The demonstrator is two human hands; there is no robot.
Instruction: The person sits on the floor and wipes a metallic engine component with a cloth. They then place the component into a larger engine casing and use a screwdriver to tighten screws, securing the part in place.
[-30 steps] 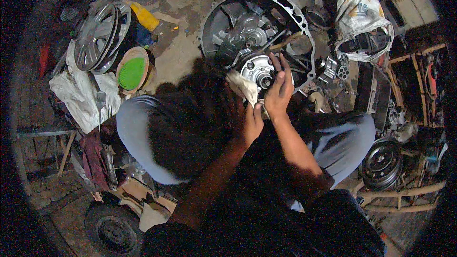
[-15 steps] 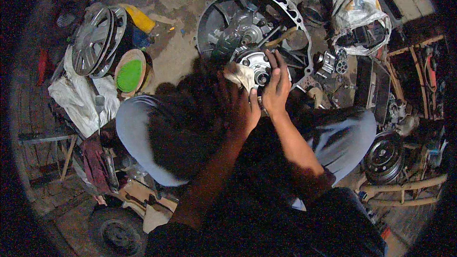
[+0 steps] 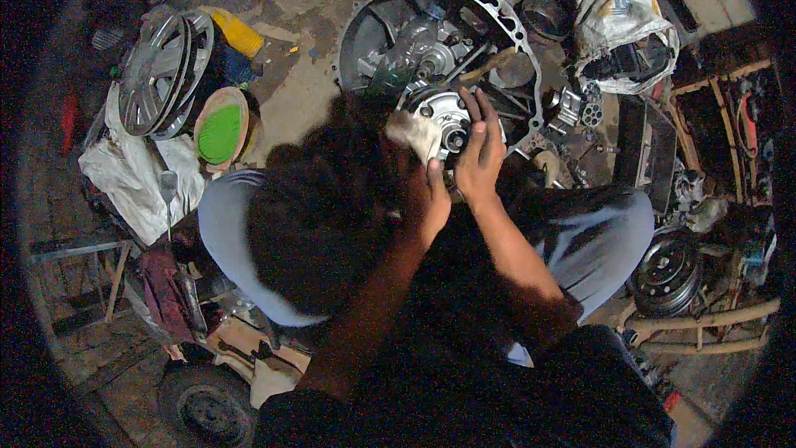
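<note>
A round, silvery metal part (image 3: 439, 106) with a raised centre hub is held up in front of my knees. My right hand (image 3: 482, 156) grips its right side, fingers stretched up along the rim and closed against it. On the left, my left hand (image 3: 433, 207) presses a pale, stained cloth (image 3: 420, 134) to the part's face; shadow hides most of its fingers. Just beyond the part lies a large bell-shaped metal housing (image 3: 537, 75) with a holed flange, a shaft standing in its middle.
Wheel covers (image 3: 153, 75) and a green-filled oval bowl (image 3: 220, 133) lie to the left. Small metal parts (image 3: 566, 110) are scattered at the right, near a white sack (image 3: 618, 12). A black wheel rim (image 3: 666, 274) sits at right, a tyre (image 3: 207, 402) at lower left.
The cloth has shifted slightly left and looks smeared by motion, and my left hand has moved a little with it. My right hand keeps its hold on the metal part.
</note>
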